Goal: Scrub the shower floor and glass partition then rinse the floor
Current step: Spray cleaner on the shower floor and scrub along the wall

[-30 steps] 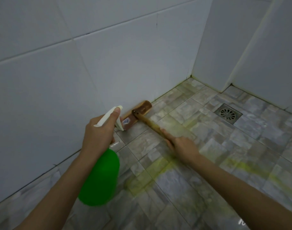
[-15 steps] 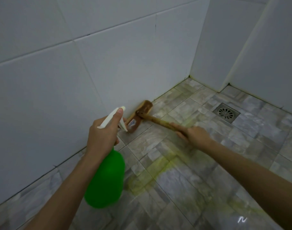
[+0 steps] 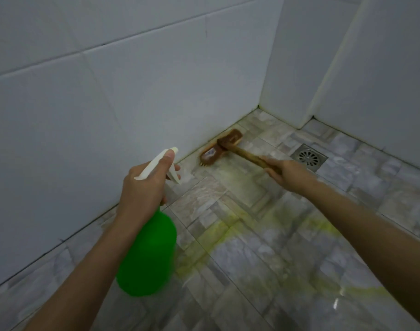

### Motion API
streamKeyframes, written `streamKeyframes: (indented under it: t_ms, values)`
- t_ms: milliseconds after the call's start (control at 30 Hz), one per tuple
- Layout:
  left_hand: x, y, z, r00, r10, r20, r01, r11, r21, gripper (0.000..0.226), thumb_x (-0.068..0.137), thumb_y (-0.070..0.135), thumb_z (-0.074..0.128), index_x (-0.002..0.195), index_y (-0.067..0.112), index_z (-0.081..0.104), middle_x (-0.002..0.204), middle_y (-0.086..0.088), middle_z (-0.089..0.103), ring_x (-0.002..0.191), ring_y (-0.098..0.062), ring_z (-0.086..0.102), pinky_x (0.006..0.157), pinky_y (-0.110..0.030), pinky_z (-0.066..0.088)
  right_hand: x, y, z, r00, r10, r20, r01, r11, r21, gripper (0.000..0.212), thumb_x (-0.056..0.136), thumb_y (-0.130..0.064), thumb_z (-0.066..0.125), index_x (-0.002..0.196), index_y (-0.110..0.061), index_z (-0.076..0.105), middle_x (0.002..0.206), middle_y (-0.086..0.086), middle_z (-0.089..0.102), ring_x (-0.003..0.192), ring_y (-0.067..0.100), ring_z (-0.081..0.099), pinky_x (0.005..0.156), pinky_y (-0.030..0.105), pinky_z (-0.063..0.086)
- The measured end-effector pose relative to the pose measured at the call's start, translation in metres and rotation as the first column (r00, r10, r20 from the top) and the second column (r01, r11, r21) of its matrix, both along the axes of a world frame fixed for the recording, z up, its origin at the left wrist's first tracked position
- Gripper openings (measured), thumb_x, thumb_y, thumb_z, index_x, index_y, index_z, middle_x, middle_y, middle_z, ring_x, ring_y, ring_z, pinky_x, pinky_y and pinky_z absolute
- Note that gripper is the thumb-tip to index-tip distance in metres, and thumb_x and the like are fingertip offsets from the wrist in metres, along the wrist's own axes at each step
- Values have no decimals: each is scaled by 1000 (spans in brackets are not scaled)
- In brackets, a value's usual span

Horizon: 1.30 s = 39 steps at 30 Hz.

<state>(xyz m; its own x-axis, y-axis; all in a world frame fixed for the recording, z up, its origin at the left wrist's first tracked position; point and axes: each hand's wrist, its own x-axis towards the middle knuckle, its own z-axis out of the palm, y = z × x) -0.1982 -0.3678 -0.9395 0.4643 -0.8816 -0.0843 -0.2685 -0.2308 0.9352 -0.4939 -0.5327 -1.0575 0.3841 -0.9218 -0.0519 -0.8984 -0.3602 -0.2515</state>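
Two hands working, head view only. Gripping the wooden brush [image 3: 222,149] with right hand [image 3: 286,173], fingers wrapped round the handle's near end; bristle head pressing the floor [image 3: 264,254] at the far-left wall [image 3: 123,101] joint. Clasping the green spray bottle [image 3: 148,254] in left hand [image 3: 144,187], fingers closed round the neck. Judging: brush stiff and light, probably slippery on wet tile; gripping nearer the head likely giving more pressure.

Wall [image 3: 132,91] blocks the brush [image 3: 221,149]; floor [image 3: 347,199] (rightward) open.
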Motion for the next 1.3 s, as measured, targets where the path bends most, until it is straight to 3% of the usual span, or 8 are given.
streamKeyframes:
  t_ms: [133, 300, 467, 667, 833, 1067, 1200, 1300]
  values:
    - [-13, 8, 3, 997, -40, -59, 39, 999, -20, 38, 92, 57, 53, 80, 29, 76, 80, 2, 77, 41, -16, 48, 52, -29, 44, -22, 3, 31, 961, -276, -12, 277, 958, 76, 39, 99, -28, 42, 137, -20, 49, 83, 10, 61, 69, 26, 54, 65, 34, 48]
    - [-14, 15, -1, 996, -72, -49, 72, 997, -15, 34, 89, 62, 55, 83, 36, 77, 81, 0, 77, 42, -19, 51, 55, -32, 46, -25, 63, 72, 944, -156, -292, 209, 965, 160, 35, 95, -45, 40, 118, -26, 59, 92, 3, 63, 77, 22, 59, 70, 34, 52]
    - [-19, 24, 1, 996, -80, -37, 79, 996, -26, 33, 88, 63, 54, 79, 40, 76, 81, -5, 76, 43, -18, 50, 52, -30, 45, -24, 75, 66, 955, -246, -168, 268, 955, 126, 38, 100, -37, 38, 133, -27, 52, 91, 4, 61, 70, 19, 52, 55, 27, 38]
    - [-26, 39, 5, 990, -138, -35, 137, 990, -20, 39, 88, 64, 53, 78, 35, 77, 81, -7, 76, 40, -17, 49, 56, -34, 47, -50, 95, 117, 851, -256, -459, 377, 906, 193, 18, 96, -25, 45, 96, -10, 56, 80, 1, 57, 62, 18, 53, 58, 29, 43]
    - [-41, 54, 6, 976, -218, 16, 218, 976, -6, 47, 90, 62, 53, 79, 24, 77, 82, -15, 75, 37, -13, 49, 51, -25, 47, -71, 125, 105, 899, -292, -327, 367, 910, 196, 39, 98, -42, 36, 124, -22, 57, 77, 1, 57, 60, 18, 55, 53, 27, 42]
    - [-76, 74, 9, 931, -365, -4, 365, 931, 1, 38, 90, 63, 52, 84, 33, 76, 85, -11, 75, 41, -14, 51, 51, -27, 48, -108, 189, 156, 829, -213, -518, 416, 853, 316, 43, 95, -49, 41, 107, -18, 67, 67, 2, 61, 53, 16, 57, 52, 26, 44]
    - [-103, 81, 7, 892, -450, -35, 451, 893, 7, 52, 76, 76, 50, 89, 34, 76, 91, -22, 72, 42, -17, 52, 54, -33, 48, -129, 214, 127, 848, -303, -435, 423, 880, 213, 39, 99, -44, 36, 126, -27, 58, 78, -2, 60, 65, 16, 57, 57, 28, 44]
    - [-122, 90, 7, 873, -485, -58, 486, 874, 4, 56, 71, 80, 48, 91, 35, 76, 93, -23, 71, 41, -16, 52, 55, -34, 49, -145, 235, 134, 820, -339, -461, 482, 844, 235, 34, 99, -38, 39, 120, -21, 60, 76, -1, 56, 61, 15, 54, 52, 27, 40]
